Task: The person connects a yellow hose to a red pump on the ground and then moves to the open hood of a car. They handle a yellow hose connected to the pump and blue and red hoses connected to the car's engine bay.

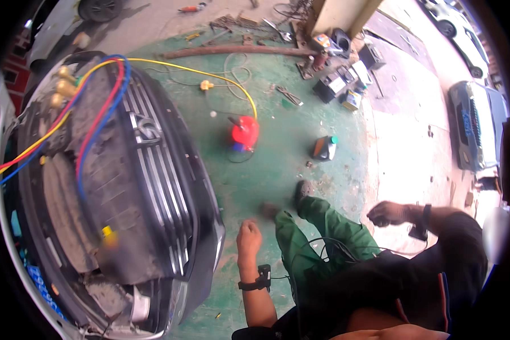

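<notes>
My left hand [248,238] is closed in a loose fist, with nothing seen in it. It hangs in the air just right of the car's front grille [163,198], apart from it. Out to the right, my right hand [388,213] is curled; its underside is dark, and I cannot make out whether it holds anything. Over the open engine bay run red, blue and yellow hoses [99,122]. The yellow hose [195,70] leads on to a red round tank or pump [245,133] on the floor, slightly blurred. Ahead of my feet stands a dark bottle with a green cap [325,148].
A long rusty pipe [238,51] lies across the green floor [277,175] at the far side. Batteries [335,84] and boxes stand by the pillar [345,17]. A folded cable [289,96] lies nearer. Another car [475,126] is parked at the right.
</notes>
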Action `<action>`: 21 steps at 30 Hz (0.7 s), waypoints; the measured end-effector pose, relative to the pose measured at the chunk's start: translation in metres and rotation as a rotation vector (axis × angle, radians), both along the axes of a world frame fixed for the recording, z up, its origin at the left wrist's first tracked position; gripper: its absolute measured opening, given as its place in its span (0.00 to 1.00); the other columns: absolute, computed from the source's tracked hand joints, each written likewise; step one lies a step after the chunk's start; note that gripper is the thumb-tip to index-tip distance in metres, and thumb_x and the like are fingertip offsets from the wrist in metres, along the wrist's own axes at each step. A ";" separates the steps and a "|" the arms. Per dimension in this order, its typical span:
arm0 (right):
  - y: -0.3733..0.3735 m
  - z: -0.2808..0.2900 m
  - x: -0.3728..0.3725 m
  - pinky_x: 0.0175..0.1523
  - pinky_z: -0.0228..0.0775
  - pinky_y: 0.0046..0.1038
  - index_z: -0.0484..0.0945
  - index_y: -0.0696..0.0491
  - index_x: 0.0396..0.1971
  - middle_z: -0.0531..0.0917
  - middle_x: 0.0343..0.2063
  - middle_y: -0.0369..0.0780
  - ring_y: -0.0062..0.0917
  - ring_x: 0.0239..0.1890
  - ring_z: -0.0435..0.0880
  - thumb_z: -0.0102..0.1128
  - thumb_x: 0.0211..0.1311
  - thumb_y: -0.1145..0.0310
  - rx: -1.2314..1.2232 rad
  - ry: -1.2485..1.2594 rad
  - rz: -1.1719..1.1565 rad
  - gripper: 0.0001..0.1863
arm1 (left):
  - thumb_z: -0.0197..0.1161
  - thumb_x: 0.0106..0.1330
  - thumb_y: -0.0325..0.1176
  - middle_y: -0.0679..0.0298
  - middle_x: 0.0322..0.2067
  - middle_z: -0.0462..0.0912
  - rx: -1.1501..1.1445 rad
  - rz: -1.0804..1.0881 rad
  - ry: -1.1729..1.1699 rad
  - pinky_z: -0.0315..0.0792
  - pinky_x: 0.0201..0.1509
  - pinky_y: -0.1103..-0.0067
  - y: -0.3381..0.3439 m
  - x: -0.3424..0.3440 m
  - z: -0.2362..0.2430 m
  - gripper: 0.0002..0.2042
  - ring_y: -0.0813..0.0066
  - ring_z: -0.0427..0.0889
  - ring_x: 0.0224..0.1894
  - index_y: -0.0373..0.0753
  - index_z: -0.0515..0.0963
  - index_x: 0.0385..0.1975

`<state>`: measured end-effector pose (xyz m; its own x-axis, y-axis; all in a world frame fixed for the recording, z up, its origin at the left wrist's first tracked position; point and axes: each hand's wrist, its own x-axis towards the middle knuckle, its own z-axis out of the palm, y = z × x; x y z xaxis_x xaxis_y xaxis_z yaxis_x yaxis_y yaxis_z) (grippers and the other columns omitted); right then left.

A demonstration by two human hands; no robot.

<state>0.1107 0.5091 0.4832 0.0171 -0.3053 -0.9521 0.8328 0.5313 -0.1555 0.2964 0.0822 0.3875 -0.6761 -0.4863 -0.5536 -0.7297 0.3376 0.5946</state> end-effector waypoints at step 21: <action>-0.067 0.101 0.026 0.37 0.72 0.32 0.81 0.60 0.30 0.82 0.25 0.44 0.29 0.30 0.81 0.59 0.61 0.60 -0.317 0.925 0.573 0.16 | 0.50 0.70 0.46 0.39 0.42 0.81 -0.204 0.377 -0.132 0.72 0.54 0.58 0.047 0.145 0.171 0.22 0.39 0.78 0.49 0.28 0.76 0.42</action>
